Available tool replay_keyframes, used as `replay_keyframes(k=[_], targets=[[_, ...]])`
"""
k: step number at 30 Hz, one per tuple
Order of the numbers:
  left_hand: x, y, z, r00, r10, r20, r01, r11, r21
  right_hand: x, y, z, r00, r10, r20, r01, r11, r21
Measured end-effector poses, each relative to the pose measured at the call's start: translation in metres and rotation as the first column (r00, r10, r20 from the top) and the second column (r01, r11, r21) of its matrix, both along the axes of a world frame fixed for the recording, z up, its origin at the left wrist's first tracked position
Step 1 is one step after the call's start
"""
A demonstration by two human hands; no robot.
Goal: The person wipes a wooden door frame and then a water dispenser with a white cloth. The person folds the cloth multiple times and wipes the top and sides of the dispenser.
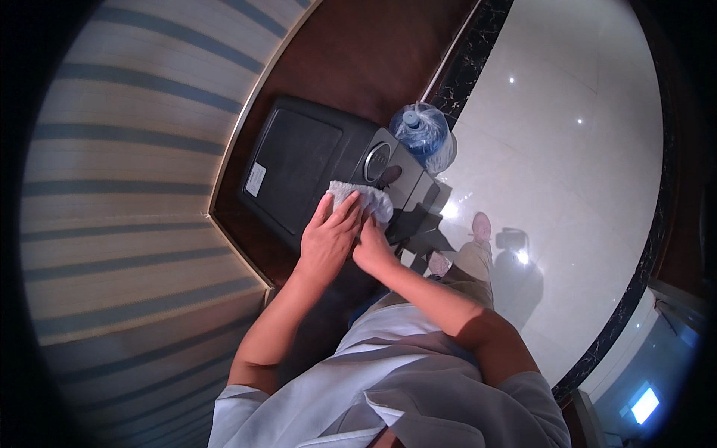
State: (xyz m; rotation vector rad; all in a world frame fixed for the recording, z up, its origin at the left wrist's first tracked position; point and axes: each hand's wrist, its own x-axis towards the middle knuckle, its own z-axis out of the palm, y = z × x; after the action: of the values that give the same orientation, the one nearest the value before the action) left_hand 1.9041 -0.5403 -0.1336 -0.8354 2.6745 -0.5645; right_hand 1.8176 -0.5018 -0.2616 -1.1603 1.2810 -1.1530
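Observation:
A black appliance, which looks like a water dispenser point(302, 162), stands before me. Its front edge has a round, silver-rimmed control panel point(377, 162). Over that edge, close to the panel, lies a grey-white cloth point(376, 203). My left hand point(330, 238) presses on the cloth from above, its fingers spread across it. On the near side my right hand point(372, 242) holds the cloth's lower part, beside the left hand; its fingertips are partly hidden.
A blue water bottle point(421, 133) wrapped in clear plastic stands at the appliance's far front corner. Striped wall panels point(129, 168) rise on the left. Glossy pale floor tiles point(549, 157) with a dark marble border point(476, 61) extend on the right. A pink shoe point(481, 225) shows below me.

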Motion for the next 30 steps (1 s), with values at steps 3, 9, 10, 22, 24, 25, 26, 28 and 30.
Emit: replay_keyframes(k=[3,9,10,22,24,25,26,28,30], targets=[[-0.013,-0.018,-0.001,0.999,-0.046,0.017,0.047,0.999,-0.027,-0.025,-0.024,-0.003,0.999,-0.033,0.038,0.031,0.998,0.051],[-0.035,-0.04,0.001,0.996,-0.073,0.042,0.075,0.996,-0.048,-0.06,-0.057,0.007,0.969,-0.176,0.175,0.149,0.976,0.156],[-0.042,-0.047,0.0,0.999,-0.05,-0.019,0.05,0.999,-0.009,-0.065,-0.064,0.007,0.967,-0.209,0.149,0.19,0.973,0.129],[-0.02,-0.031,-0.003,0.943,0.112,-0.314,-0.095,0.993,0.069,-0.083,-0.055,0.052,0.897,-0.213,-0.388,0.091,0.947,-0.308],[-0.006,-0.016,-0.003,0.935,0.148,-0.323,-0.124,0.988,0.093,-0.074,-0.042,0.064,0.843,-0.267,-0.468,0.059,0.909,-0.413],[0.001,-0.009,-0.004,0.928,0.154,-0.339,-0.129,0.987,0.095,-0.068,-0.036,0.068,0.84,-0.241,-0.486,0.039,0.921,-0.388],[0.007,-0.001,-0.004,0.927,0.182,-0.328,-0.161,0.983,0.09,-0.062,-0.031,0.071,0.834,-0.23,-0.502,0.02,0.921,-0.39],[0.02,0.016,-0.004,0.899,0.214,-0.382,-0.188,0.977,0.105,-0.05,-0.017,0.075,0.825,-0.211,-0.525,-0.025,0.913,-0.407],[0.032,0.032,-0.001,0.872,0.244,-0.424,-0.207,0.969,0.133,-0.04,-0.007,0.076,0.846,-0.132,-0.517,-0.051,0.945,-0.324]])
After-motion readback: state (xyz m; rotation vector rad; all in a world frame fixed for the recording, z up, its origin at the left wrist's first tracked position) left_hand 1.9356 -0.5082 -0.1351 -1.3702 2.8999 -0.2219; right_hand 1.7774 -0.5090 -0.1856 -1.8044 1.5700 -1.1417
